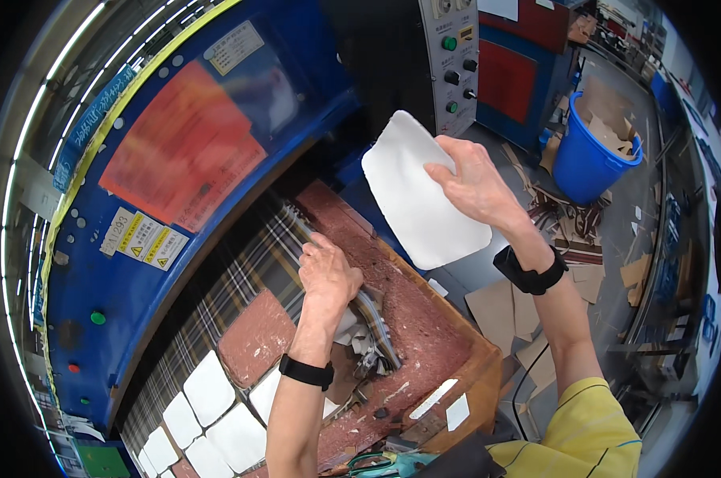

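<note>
the white flat piece with rounded corners (424, 191) is up in the air over the edge of the worn red cutting board (424, 319). the right hand (476, 185) pinches its side with closed fingers. the left hand (327, 275) curls tight on the checked cloth (241, 287). best to hold the cloth flat and still.

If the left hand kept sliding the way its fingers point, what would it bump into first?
The left hand rests on plaid fabric and points up toward the blue machine. It would probably meet that machine's lower edge first, though depth is hard to judge.
</note>
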Available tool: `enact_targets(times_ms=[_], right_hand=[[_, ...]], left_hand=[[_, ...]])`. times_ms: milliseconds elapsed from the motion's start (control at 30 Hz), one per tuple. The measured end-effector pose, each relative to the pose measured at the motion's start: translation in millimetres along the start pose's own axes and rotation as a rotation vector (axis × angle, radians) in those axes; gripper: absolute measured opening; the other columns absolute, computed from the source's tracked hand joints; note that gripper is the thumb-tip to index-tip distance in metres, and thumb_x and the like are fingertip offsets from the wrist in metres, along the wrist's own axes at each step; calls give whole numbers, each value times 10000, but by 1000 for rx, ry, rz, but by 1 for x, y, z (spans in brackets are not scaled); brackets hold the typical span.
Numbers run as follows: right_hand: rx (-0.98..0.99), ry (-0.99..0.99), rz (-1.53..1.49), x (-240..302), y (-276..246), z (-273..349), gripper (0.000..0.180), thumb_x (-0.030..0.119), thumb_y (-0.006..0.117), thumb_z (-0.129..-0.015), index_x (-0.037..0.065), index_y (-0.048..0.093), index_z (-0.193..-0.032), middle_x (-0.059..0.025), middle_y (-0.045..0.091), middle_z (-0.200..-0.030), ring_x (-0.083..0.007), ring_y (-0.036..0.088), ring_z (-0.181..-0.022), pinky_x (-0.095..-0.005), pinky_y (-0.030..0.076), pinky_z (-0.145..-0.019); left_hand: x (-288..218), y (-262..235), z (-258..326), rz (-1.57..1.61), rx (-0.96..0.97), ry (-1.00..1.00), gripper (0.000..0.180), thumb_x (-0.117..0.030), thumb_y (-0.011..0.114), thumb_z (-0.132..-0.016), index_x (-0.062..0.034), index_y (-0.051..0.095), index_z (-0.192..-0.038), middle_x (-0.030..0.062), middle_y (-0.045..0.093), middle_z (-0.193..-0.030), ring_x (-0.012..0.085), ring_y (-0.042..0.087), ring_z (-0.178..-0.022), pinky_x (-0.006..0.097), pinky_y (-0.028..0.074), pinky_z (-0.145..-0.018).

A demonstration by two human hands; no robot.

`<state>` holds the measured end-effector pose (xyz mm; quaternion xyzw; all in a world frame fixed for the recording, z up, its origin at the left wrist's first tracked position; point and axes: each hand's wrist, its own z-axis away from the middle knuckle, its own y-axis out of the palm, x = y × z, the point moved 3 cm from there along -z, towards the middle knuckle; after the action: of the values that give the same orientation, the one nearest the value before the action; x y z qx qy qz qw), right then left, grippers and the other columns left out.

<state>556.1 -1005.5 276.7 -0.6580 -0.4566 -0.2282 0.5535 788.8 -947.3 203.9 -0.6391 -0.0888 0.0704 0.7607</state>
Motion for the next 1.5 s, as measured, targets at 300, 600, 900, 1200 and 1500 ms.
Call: enact_targets(times_ms=[300, 600, 900, 1200, 1500], right_hand=[[88, 41, -131, -18, 29, -3, 197, 103, 540, -865, -90, 560, -902, -272, 625, -820, -380, 660, -832, -466, 475, -748], [460, 219, -486, -38, 180, -33, 282, 106, 563, -884, -68, 634, -1095, -136, 689, -954, -211, 656, -874, -359, 517, -814], [525, 154, -167, 8, 258, -42, 313, 158, 598, -836, -47, 657, -1065, -251, 681, -1005, -300, 667, -968, -404, 502, -828], [792, 341, -191, 1, 197, -12, 249, 118, 600, -872, -35, 659, -1059, -85, 667, -865, -167, 632, -815, -325, 526, -596], [919, 143, -7, -5, 194, -18, 193, -33, 519, -829, -60, 669, -949, -9, 583, -780, -94, 459, -719, -302, 406, -601]], left_hand=[[70, -7, 10, 458, -171, 25, 386, -129, 634, -739, 74, 567, -1060, 255, 670, -899, 388, 674, -875, 449, 528, -792], [140, -64, 46, 1143, -128, 32, 351, -79, 613, -776, 83, 600, -1087, 50, 636, -854, 111, 563, -738, 255, 458, -677], [94, -38, 49, 1015, -55, 205, 609, -241, 604, -900, 137, 434, -1346, 265, 654, -1095, 241, 653, -978, 340, 509, -841], [174, 17, 85, 952, -135, 13, 668, -212, 624, -910, 84, 337, -1436, 281, 594, -1256, 341, 611, -1156, 390, 492, -969], [160, 35, 89, 924, -227, 81, 639, -68, 641, -874, 69, 359, -1431, 246, 539, -1355, 323, 558, -1233, 363, 435, -1038]])
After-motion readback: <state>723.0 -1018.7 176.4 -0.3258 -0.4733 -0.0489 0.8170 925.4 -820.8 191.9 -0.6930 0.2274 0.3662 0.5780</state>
